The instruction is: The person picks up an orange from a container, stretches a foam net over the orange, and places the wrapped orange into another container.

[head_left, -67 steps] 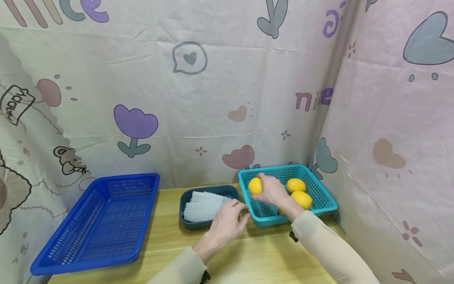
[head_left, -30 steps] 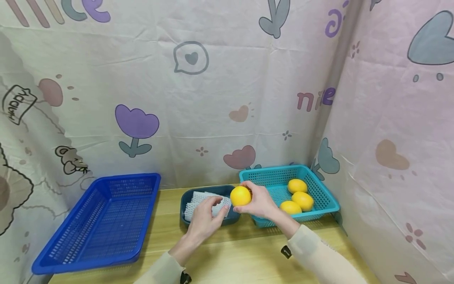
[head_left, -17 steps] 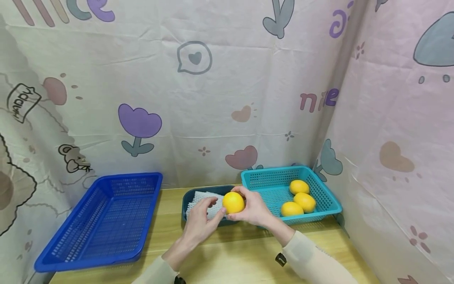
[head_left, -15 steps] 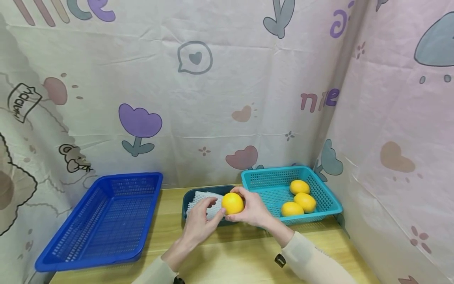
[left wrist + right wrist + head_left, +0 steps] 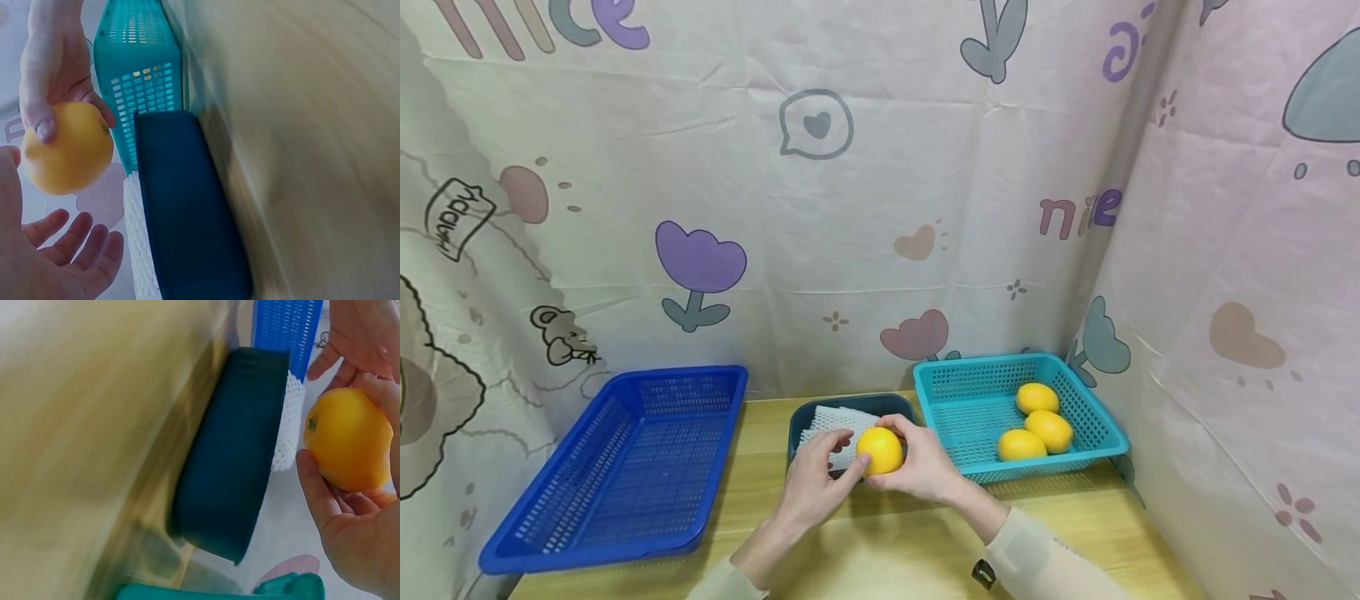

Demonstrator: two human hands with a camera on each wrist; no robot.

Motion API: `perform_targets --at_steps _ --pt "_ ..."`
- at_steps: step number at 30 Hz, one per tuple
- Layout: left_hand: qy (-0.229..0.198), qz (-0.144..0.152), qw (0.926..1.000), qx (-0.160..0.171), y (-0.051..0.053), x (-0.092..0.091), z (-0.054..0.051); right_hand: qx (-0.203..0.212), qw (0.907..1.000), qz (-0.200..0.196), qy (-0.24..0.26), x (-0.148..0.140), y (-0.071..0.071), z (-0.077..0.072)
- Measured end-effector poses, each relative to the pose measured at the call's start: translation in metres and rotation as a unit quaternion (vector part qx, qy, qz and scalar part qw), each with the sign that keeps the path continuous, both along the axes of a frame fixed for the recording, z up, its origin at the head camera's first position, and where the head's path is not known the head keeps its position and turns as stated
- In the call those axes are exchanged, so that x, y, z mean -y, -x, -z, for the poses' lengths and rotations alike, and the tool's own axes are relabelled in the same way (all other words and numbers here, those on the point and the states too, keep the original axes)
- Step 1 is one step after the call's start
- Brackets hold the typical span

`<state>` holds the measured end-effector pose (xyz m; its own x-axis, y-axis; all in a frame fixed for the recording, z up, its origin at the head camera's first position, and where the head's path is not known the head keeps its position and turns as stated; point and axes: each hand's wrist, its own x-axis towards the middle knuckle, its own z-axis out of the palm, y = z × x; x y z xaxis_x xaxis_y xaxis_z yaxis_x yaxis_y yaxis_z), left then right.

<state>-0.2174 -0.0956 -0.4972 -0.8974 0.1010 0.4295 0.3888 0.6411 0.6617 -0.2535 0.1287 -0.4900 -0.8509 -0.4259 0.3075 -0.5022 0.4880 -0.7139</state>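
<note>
2 pale sleeves (image 5: pixel 1045 554) nearest, reaching in over the wooden table (image 5: pixel 880 554). At the end of 1, the left hand (image 5: pixel 818 483), fingers loosely bent and gripping nothing, thumb at the side of the yellow fruit (image 5: pixel 880 451); cannot tell whether touching or barely apart. Opposite, the right hand (image 5: pixel 922 467), thumb and fingers gripping that fruit off the table, green stem end toward the tray side in both wrist views. Just beyond, the dark tray (image 5: pixel 231 450), with white foam nets (image 5: pixel 841 421) lying in it. Farther right, the turquoise basket (image 5: pixel 973 417), with 3 other fruits (image 5: pixel 1049 431) grouped toward its right side. Well off to the left, the blue basket (image 5: pixel 647 475). Behind everything, the printed curtain (image 5: pixel 820 208). Seemingly an early stage: 1 fruit out and in hand, bare, with 0 nets around it; 3 left in the turquoise basket.
</note>
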Motion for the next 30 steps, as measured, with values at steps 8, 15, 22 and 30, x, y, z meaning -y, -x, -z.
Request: perform_targets --at_steps 8,15,22,30 --pt "0.009 -0.001 0.9999 0.011 -0.005 0.006 0.007 -0.01 0.9998 0.0 -0.016 0.008 -0.001 0.009" --pt "0.016 -0.005 0.9998 0.006 -0.01 0.008 0.019 0.004 0.9996 -0.003 -0.028 0.011 -0.005 0.02" --pt "0.014 -0.002 0.9998 -0.011 -0.016 0.01 0.028 -0.001 0.9996 -0.009 -0.025 0.016 -0.009 0.027" --pt "0.004 0.013 0.9999 0.0 -0.022 0.016 0.029 0.0 0.999 -0.035 -0.027 0.02 -0.013 0.031"
